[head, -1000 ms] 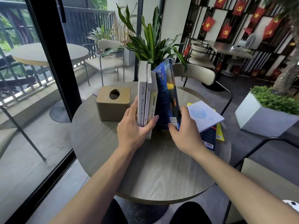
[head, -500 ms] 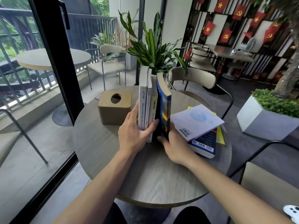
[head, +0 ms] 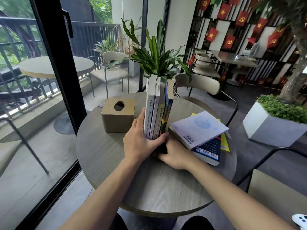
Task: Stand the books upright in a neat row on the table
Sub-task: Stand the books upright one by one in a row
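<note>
Two forearms reach in over the near edge of the round table point(head: 149, 185) and meet at the foot of the upright books. The left hand point(head: 141, 143) is spread around the near end of the row: thumb up the outer face of the white book point(head: 149, 112), fingers point(head: 162, 138) curled across the bottoms of the spines. The right hand point(head: 176, 155) lies low against the table, just right of the row, its fingertips tucked under the left hand's fingers, so I cannot tell whether it pinches the blue book point(head: 168, 107) or only braces its base.

The row stands near the middle of the table: the white book, a second pale one point(head: 156, 113), a shorter yellow-spined one point(head: 160, 117) and the blue book at the right end, its top leaning slightly away from the others. To the right, toward the table's right edge, a stack of flat books point(head: 199, 128) is not yet stood up. A wooden tissue box point(head: 118, 115) sits near the left edge, apart from the row.

The risk, as I judge it: nothing supports the row but the hands, so letting go could let the blue book fan out or tip onto the flat stack, taking its neighbours along.

The books' far ends are masked by a potted plant point(head: 156, 57) behind them, and the spine lettering is too small to read.
</note>
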Motion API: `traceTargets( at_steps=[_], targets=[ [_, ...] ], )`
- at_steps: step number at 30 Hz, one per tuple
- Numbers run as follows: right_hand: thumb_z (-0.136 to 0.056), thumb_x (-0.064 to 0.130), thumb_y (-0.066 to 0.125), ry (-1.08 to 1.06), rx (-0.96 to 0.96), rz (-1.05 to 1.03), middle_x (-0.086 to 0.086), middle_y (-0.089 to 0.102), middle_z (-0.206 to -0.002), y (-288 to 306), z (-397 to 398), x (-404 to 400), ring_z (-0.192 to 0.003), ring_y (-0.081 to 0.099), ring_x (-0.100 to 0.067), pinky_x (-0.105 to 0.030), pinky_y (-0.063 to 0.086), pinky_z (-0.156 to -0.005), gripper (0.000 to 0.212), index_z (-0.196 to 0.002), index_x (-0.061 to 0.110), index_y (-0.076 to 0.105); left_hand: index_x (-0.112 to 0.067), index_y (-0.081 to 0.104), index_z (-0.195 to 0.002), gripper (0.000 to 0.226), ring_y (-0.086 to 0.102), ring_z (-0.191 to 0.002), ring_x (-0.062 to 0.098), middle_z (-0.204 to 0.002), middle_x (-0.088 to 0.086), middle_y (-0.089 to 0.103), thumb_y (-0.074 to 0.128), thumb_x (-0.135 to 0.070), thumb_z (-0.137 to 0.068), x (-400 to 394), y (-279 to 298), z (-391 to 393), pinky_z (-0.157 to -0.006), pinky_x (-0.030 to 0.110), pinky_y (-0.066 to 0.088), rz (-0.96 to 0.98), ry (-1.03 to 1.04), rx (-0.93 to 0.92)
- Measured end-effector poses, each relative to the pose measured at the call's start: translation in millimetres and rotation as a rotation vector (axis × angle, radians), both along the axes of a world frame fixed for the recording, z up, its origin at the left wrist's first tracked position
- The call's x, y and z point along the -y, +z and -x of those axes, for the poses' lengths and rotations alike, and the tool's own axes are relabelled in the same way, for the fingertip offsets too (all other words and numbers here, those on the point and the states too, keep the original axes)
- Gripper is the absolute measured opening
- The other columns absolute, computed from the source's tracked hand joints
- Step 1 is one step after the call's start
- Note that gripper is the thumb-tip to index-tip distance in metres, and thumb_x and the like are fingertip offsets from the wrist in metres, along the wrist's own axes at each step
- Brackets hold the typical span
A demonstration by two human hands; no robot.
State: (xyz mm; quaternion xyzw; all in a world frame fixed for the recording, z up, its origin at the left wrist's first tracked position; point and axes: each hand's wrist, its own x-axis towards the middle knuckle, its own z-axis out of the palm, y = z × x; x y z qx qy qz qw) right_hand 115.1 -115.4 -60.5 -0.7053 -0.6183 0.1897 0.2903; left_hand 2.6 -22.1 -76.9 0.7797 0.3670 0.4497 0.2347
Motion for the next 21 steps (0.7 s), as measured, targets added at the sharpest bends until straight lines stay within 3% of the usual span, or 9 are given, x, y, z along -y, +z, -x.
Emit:
traceTargets(
  at_steps=[3, 8, 11, 14, 17, 21],
  targets=[
    [-0.084, 0.019, 0.067, -0.049, 0.049, -0.019, 0.003, 0.053, -0.139, -3, -2, 7, -0.128, 0.049, -0.016, -0.033, 0.04, -0.107, 0.066, -0.143, 0.026, 0.038, -0.026, 0.04, -0.149, 0.105, 0.059, -0.112, 0.014, -0.131, -0.008, 0.059, 0.061, -0.08, -0.061, -1, -1, 0, -0.086, 0.036, 0.053, 0.013, 0.009, 0.009],
    [-0.092, 0.008, 0.058, -0.201, 0.099, -0.235, -0.001, 0.072, -0.109, -5, -6, 28, -0.1, 0.066, -0.018, -0.036, 0.052, -0.09, 0.031, -0.12, 0.017, 0.064, -0.026, 0.037, -0.149, 0.104, 0.057, -0.111, 0.012, -0.131, -0.007, 0.058, 0.061, -0.082, -0.065, -3, -5, 0, -0.084, 0.036, 0.055, 0.006, -0.008, 0.007],
    [-0.091, 0.007, 0.061, -0.288, 0.153, -0.412, 0.001, 0.074, -0.1, 1, -13, 40, -0.086, 0.068, -0.011, -0.027, 0.056, -0.077, 0.024, -0.111, 0.015, 0.07, -0.026, 0.035, -0.15, 0.105, 0.058, -0.11, 0.014, -0.131, -0.005, 0.058, 0.059, -0.083, -0.066, -6, -7, -1, -0.083, 0.038, 0.056, 0.002, -0.009, -0.007],
    [-0.087, 0.007, 0.066, -0.349, 0.352, -0.523, -0.001, 0.073, -0.095, 8, -23, 46, -0.084, 0.065, -0.015, -0.021, 0.049, -0.068, 0.017, -0.102, 0.012, 0.072, -0.025, 0.034, -0.15, 0.106, 0.057, -0.111, 0.014, -0.131, -0.004, 0.057, 0.057, -0.085, -0.066, -7, -9, -1, -0.084, 0.038, 0.057, 0.0, -0.007, -0.011],
    [-0.086, 0.017, 0.065, -0.395, 0.467, -0.528, -0.003, 0.07, -0.096, 9, -34, 49, -0.092, 0.06, -0.022, -0.028, 0.049, -0.07, 0.017, -0.1, 0.011, 0.072, -0.024, 0.035, -0.149, 0.105, 0.057, -0.111, 0.014, -0.13, -0.003, 0.058, 0.056, -0.086, -0.066, -7, -10, -1, -0.084, 0.039, 0.057, -0.002, -0.008, -0.004],
    [-0.085, 0.04, 0.064, -0.602, 0.536, -0.325, -0.007, 0.062, -0.123, 1, -48, 47, -0.114, 0.05, -0.031, -0.044, 0.041, -0.091, 0.04, -0.115, 0.013, 0.069, -0.025, 0.036, -0.148, 0.104, 0.058, -0.111, 0.017, -0.129, -0.003, 0.058, 0.058, -0.084, -0.066, -8, -10, -1, -0.085, 0.04, 0.056, -0.004, -0.003, -0.001]
  ],
)
